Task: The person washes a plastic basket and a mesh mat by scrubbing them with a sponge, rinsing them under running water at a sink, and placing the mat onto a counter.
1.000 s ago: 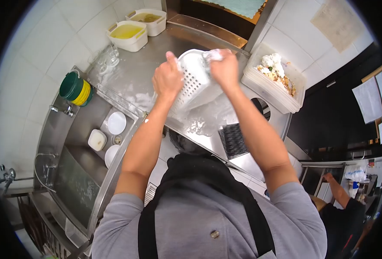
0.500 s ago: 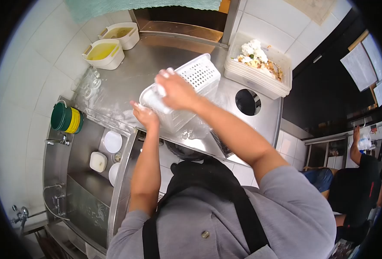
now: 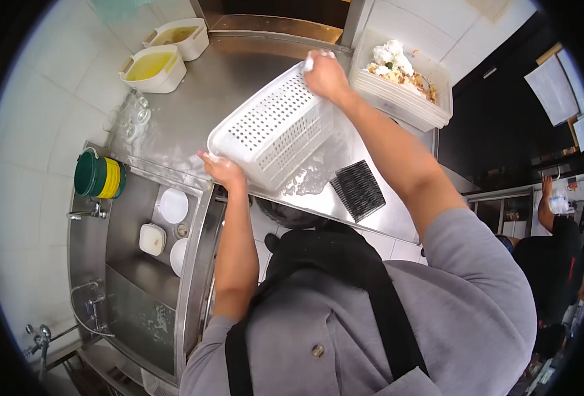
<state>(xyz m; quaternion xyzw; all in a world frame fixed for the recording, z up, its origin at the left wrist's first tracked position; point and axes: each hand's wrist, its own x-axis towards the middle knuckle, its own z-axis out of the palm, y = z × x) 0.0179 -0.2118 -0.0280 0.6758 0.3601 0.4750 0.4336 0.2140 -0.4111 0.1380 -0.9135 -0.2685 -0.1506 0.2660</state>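
Note:
A white perforated plastic basket [image 3: 265, 125] lies tilted on the wet steel counter, its holed side facing up. My left hand [image 3: 226, 173] is closed on the basket's near left corner, with the thumb pointing outward. At the basket's far right end, my right hand [image 3: 325, 76] presses with curled fingers. White stuff shows at its fingertips; whether it is suds or a sponge I cannot tell. Soapy water [image 3: 308, 178] spreads under and beside the basket. A black ridged, mat-like piece [image 3: 358, 190] lies on the counter to the basket's right.
Stacked tubs [image 3: 397, 99] with food scraps stand at the back right. Two white containers of yellowish liquid [image 3: 153, 71] and clear glasses [image 3: 133, 119] are at the left. A sink [image 3: 140, 290] holds white dishes, with a green bucket [image 3: 99, 175] above. Another person [image 3: 549, 257] works far right.
My right hand has slid from the basket's near left end to its far right end. The basket's holed side shows more fully. More of the black ridged piece is visible.

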